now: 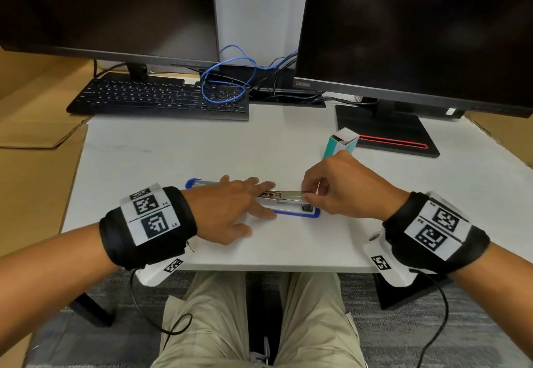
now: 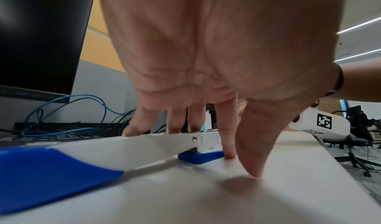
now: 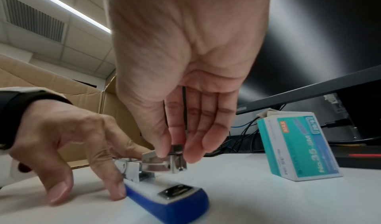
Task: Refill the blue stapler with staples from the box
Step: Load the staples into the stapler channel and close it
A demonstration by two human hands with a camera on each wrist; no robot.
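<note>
The blue stapler (image 1: 297, 213) lies swung open on the white desk, its lid (image 1: 191, 183) flat to the left and its metal magazine (image 1: 269, 194) facing up. My left hand (image 1: 248, 209) spreads over the hinge, with straight fingers pressing on the stapler and the desk beside the blue base (image 2: 201, 156). My right hand (image 1: 307, 194) pinches a silver staple strip (image 3: 148, 155) between thumb and fingers at the magazine's front end (image 3: 177, 164), above the base (image 3: 175, 199). The teal staple box (image 1: 341, 142) stands upright behind my right hand, its top flap open.
A black keyboard (image 1: 161, 98) and blue cable (image 1: 225, 79) lie at the back left. Two dark monitors stand behind, and one monitor's flat stand (image 1: 386, 131) sits just behind the box (image 3: 299, 146). Cardboard (image 1: 34, 137) borders the desk's left edge.
</note>
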